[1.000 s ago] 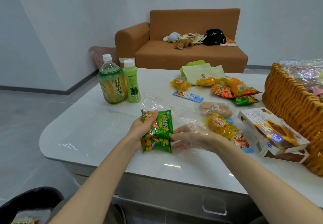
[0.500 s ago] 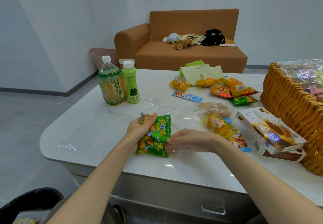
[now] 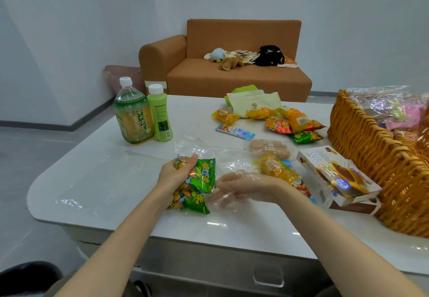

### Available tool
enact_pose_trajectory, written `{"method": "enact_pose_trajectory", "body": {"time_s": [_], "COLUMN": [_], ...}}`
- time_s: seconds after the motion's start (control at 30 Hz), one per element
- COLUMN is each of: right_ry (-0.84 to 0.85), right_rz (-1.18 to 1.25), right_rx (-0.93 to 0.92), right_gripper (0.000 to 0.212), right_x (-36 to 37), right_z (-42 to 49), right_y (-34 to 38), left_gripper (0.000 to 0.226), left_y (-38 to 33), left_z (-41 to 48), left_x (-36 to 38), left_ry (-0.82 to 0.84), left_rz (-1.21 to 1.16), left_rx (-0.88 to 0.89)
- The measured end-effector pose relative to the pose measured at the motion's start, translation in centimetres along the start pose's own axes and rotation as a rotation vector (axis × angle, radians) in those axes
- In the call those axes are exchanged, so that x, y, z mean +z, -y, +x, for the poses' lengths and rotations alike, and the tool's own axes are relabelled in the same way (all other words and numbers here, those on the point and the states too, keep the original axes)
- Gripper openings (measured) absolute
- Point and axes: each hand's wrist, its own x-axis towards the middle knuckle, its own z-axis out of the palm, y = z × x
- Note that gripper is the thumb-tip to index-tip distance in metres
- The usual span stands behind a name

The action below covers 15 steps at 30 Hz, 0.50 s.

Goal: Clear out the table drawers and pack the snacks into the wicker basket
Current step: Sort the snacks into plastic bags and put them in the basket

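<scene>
Here, green packets (image 3: 200, 192) in hand over the table (image 3: 104, 180)

The left hand (image 3: 177, 176) curls round the packets' upper end, thumb across the front. The right hand (image 3: 241, 186) lies just beside them, fingers slack, under a clear bag (image 3: 195, 146), seemingly gripping nothing. The packets look light, puffy and slick: best pinched by their crimped edges. The basket (image 3: 371, 157) stands to the right.

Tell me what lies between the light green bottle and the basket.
Head view: a blue stick packet, round biscuits, an orange snack bag and a green snack bag lie between the bottle and the basket.
</scene>
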Motion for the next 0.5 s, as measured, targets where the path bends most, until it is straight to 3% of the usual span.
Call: {"method": "enact_pose_trajectory", "body": {"time_s": [0.1,0.23,0.33,0.43,0.5], "right_ry": [-0.27,-0.787,-1.109,-1.224,-1.251], "right_rz": [-0.015,-0.062,-0.384,-0.469,-0.527], "right_rx": [0.007,-0.007,-0.02,-0.1,-0.12], "right_gripper": [0.026,0.015,0.018,0.022,0.026], "right_x": [-2.5,-5.1,-7.0,-8.3,-9.2], "right_z": [-1.3,-1.8,-2.2,-1.6,-0.9], "right_y": [-0.1,-0.9,-1.4,-1.4,-1.3], "left_gripper": [0.037,0.058,0.066,0.05,0.038], "left_y": [0.0,0.2,0.1,-0.4,-1.0], "left_z": [1.0,1.8,2.0,2.4,2.4], "left_x": [0.1,-0.1,0.3,1.7,3.1], "left_ry": [-0.014,-0.102,-0.165,-0.161,-0.051], "left_rz": [0.119,0.562,0.771,1.038,1.024], "left_rx": [0.031,0.174,0.31,0.518,0.627]}}
